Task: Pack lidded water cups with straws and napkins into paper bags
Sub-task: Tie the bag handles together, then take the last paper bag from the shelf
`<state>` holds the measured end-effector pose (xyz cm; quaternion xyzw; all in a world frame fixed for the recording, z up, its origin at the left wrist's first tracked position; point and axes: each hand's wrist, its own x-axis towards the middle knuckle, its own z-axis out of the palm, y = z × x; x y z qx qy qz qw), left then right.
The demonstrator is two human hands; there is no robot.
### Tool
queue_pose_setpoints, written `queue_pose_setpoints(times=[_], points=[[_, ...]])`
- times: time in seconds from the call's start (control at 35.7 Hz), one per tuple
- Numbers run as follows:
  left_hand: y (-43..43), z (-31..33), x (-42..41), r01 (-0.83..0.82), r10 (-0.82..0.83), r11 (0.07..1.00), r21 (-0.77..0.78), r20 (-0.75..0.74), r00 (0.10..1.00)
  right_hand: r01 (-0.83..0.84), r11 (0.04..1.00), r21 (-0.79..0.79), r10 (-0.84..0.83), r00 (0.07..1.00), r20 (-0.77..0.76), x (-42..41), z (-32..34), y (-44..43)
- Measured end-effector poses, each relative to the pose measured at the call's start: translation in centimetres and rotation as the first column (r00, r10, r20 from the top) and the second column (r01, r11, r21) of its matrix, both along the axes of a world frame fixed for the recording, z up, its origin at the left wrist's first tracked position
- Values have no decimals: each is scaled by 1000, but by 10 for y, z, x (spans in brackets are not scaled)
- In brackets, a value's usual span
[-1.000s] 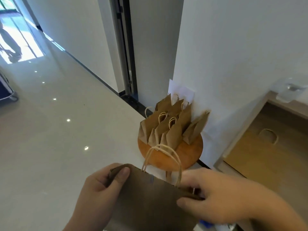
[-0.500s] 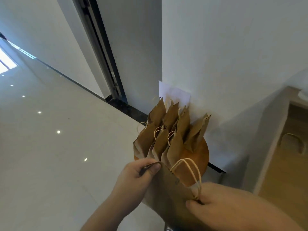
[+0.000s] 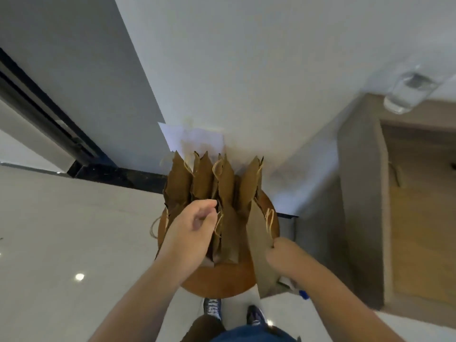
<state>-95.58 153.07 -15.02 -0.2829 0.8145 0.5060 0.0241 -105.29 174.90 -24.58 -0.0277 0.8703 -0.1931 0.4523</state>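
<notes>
Flat kraft bag point(image 3: 259, 243), twine-handled: pinched by right hand point(image 3: 283, 255). Left hand point(image 3: 191, 230) curled against creased upright bags point(image 3: 202, 178), grip indiscernible.

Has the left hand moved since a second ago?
Yes: the left hand has let go of the carried bag and gone forward, over the round stool, to the standing bags.

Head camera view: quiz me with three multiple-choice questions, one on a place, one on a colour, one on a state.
1. The standing paper bags sit on: A the floor; B the round wooden stool; C the counter.
2. Their colour: A white; B brown; C blue.
3. The right hand: A lies flat and empty; B grips a cup; C pinches a loose paper bag.
Answers: B, they cluster on the stool's top; B, all are kraft brown; C, its fingers clamp the bag's edge.
</notes>
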Motion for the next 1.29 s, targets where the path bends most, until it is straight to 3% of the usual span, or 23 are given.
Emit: queue_pose_setpoints(times=[0.17,0.36,0.5,0.67,0.81,0.92,1.04,1.12,1.2,1.29], points=[[-34,-10,-37,128,-127,992,-17,6,992,255,967,19,-256,965,61,-33,-68,-41],[-72,-43,-46,173,-173,985,14,83,981,372,928,31,-373,921,113,-39,-130,-71],[-79,-54,-49,204,-206,979,30,120,971,371,928,34,-373,924,89,-37,-138,-77],[-60,-51,-80,290,-295,955,68,83,952,258,966,-22,-254,961,109,-35,-119,-51],[-16,-46,-114,417,-419,906,64,20,908,214,973,-83,-204,972,114,-27,-50,-27],[38,-38,-135,527,-526,850,8,-50,849,221,958,-180,-237,969,-68,-10,32,13],[102,-25,-152,604,-603,796,-39,-146,784,276,839,-469,-410,887,-213,3,135,83],[159,-15,-158,655,-664,747,-110,-176,727,383,718,-581,-633,706,-317,2,163,154],[217,-8,-160,663,-699,715,-222,-225,679,504,694,-514,-719,504,-477,-13,130,231],[267,-7,-169,549,-721,670,-500,-260,643,652,668,-357,-726,466,-506,-38,82,301]])
